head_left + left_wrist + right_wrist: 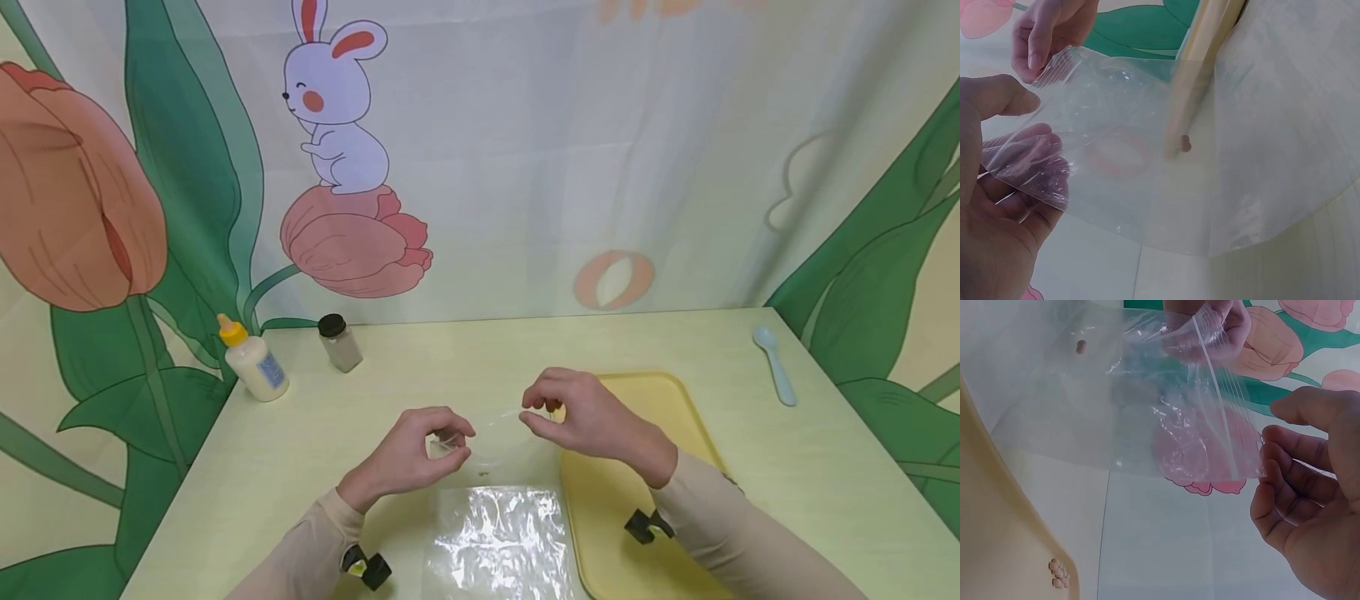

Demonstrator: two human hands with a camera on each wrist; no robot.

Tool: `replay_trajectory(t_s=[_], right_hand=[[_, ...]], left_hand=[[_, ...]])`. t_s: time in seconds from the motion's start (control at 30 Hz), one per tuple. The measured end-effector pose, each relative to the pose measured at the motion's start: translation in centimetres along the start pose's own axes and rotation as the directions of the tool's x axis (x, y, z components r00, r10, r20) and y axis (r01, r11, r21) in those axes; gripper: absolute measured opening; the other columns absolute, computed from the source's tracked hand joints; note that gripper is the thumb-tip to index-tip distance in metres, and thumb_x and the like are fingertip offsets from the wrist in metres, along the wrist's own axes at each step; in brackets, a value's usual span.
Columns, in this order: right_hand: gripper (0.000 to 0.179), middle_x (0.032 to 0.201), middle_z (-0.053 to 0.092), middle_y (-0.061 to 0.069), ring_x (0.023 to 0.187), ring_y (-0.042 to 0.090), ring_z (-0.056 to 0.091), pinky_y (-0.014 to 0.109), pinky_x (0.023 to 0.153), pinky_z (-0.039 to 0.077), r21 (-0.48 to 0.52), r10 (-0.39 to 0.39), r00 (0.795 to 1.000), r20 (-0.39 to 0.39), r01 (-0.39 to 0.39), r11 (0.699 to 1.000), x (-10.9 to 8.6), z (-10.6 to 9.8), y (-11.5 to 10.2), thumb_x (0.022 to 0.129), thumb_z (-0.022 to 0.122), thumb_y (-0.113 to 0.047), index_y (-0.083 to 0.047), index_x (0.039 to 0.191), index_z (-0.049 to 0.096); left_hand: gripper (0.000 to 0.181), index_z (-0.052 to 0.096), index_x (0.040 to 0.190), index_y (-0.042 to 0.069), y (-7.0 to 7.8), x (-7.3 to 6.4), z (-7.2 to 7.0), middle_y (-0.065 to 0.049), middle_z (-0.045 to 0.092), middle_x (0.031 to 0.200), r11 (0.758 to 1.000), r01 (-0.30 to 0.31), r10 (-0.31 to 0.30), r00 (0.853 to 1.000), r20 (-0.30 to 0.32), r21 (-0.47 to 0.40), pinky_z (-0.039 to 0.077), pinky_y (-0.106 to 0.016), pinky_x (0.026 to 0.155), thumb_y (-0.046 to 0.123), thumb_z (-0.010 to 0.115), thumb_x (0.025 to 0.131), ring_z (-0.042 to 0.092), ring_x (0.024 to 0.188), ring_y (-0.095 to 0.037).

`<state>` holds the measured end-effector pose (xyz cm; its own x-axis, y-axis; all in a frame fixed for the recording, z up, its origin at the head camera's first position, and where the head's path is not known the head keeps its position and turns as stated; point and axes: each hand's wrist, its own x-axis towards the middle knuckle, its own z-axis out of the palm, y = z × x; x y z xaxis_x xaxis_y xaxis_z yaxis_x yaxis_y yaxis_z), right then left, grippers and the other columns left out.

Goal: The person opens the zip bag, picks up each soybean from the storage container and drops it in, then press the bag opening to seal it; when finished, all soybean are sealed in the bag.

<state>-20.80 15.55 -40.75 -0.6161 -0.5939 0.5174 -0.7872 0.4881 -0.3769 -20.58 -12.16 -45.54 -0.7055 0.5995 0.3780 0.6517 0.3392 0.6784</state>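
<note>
A clear zip-lock bag (1116,150) hangs between both hands above the table, its ribbed zip end nearest the fingers. My left hand (416,446) holds one corner, with the thumb in front and curled fingers (1041,147) showing through the plastic. At the opposite corner, fingertips of my right hand (1310,469) touch the edge, loosely curved, with the thumb standing apart. A small brown piece (1185,143) shows at the far part of the bag. Below lies a shiny clear plastic sheet or bag (498,542) on the table.
A yellow tray (615,533) lies under the right forearm, with a small brown cluster (1058,574) at its corner. At the back left stand a glue bottle (257,367) and a black-capped jar (341,346). A light blue spoon (776,367) lies far right. A printed curtain (510,167) hangs behind.
</note>
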Motion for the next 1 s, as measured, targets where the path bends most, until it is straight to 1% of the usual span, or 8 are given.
replay_trajectory(t_s=[0.27, 0.43, 0.53, 0.6, 0.77, 1.0], right_hand=[[0.007, 0.082, 0.065, -0.005, 0.068, 0.011, 0.055, 0.025, 0.059, 0.050, 0.024, 0.016, 1.000, -0.027, -0.016, 1.000, 0.0, -0.4, 1.1, 0.082, 0.074, -0.011, -0.013, 0.086, 0.069], [0.006, 0.078, 0.062, -0.006, 0.067, 0.012, 0.054, 0.026, 0.059, 0.050, 0.010, 0.042, 0.999, -0.030, -0.042, 0.999, -0.3, -0.3, 2.5, 0.082, 0.074, -0.011, -0.012, 0.086, 0.069], [0.006, 0.076, 0.061, -0.006, 0.065, 0.012, 0.054, 0.025, 0.058, 0.049, -0.006, 0.046, 0.998, -0.034, -0.046, 0.999, -0.4, -0.3, 3.2, 0.082, 0.074, -0.011, -0.012, 0.086, 0.069], [0.006, 0.076, 0.061, -0.006, 0.064, 0.012, 0.053, 0.023, 0.058, 0.047, -0.021, 0.050, 0.998, -0.034, -0.051, 0.998, -0.5, -0.2, 3.6, 0.083, 0.074, -0.011, -0.012, 0.086, 0.069], [0.005, 0.075, 0.060, -0.007, 0.063, 0.012, 0.052, 0.020, 0.058, 0.045, -0.047, 0.092, 0.996, -0.016, -0.092, 0.995, -0.6, -0.2, 4.3, 0.083, 0.074, -0.012, -0.012, 0.086, 0.070], [0.006, 0.075, 0.060, -0.007, 0.065, 0.013, 0.053, 0.021, 0.059, 0.045, -0.048, 0.169, 0.985, 0.026, -0.168, 0.985, -0.7, 0.1, 5.0, 0.083, 0.074, -0.012, -0.011, 0.089, 0.071]], left_hand=[[0.013, 0.071, 0.097, 0.011, 0.0, 0.0, -0.1, 0.009, 0.065, 0.083, 1.000, -0.008, 0.008, 1.000, -0.006, 0.003, 0.054, -0.025, 0.072, 0.010, 0.070, 0.084, 0.059, 0.075, -0.005], [0.013, 0.070, 0.097, 0.012, -0.2, -0.2, 0.0, 0.008, 0.066, 0.084, 1.000, -0.027, 0.027, 1.000, -0.009, 0.012, 0.053, -0.024, 0.072, 0.010, 0.069, 0.084, 0.059, 0.075, -0.004], [0.013, 0.070, 0.097, 0.014, -0.2, -0.2, 0.0, 0.008, 0.065, 0.084, 1.000, -0.026, 0.026, 1.000, -0.012, 0.011, 0.053, -0.024, 0.072, 0.010, 0.070, 0.084, 0.059, 0.075, -0.003], [0.014, 0.070, 0.097, 0.013, -0.1, -0.2, -0.1, 0.009, 0.065, 0.084, 1.000, -0.023, 0.023, 1.000, -0.012, 0.011, 0.053, -0.024, 0.072, 0.010, 0.070, 0.084, 0.059, 0.075, -0.004], [0.013, 0.071, 0.097, 0.009, -0.2, -0.2, -0.1, 0.008, 0.065, 0.083, 1.000, -0.019, 0.019, 1.000, -0.008, 0.008, 0.054, -0.025, 0.072, 0.009, 0.070, 0.084, 0.059, 0.075, -0.005], [0.012, 0.071, 0.097, 0.011, -0.2, -0.4, -0.1, 0.007, 0.065, 0.083, 1.000, -0.006, 0.006, 1.000, -0.006, -0.006, 0.054, -0.026, 0.073, 0.009, 0.070, 0.085, 0.060, 0.075, -0.007]])
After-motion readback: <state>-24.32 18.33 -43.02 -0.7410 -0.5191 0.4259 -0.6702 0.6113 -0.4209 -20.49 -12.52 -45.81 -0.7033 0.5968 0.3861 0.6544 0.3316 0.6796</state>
